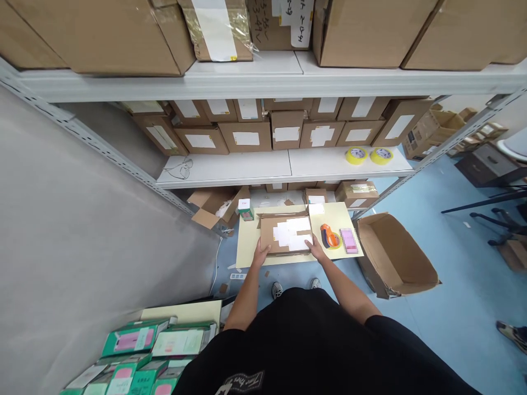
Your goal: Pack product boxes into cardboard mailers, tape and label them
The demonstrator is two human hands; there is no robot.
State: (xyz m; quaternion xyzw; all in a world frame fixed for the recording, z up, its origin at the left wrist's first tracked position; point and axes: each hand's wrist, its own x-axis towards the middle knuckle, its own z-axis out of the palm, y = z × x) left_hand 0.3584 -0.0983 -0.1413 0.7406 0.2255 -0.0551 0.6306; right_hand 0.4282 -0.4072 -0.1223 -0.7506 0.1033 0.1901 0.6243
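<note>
We are standing at a pale yellow rectangular worktop [247, 238]; a large open brown cardboard carton [405, 249] is sitting just right of it. Over the worktop's middle, our left grip [261, 254] and right grip [315, 250] are pinching a flat brown cardboard box with white labels [268, 230] by its sides. An orange plastic tape dispenser [328, 233] is lying on the worktop's right, and a small green-and-white box [246, 209] is standing at its far-left corner.
</note>
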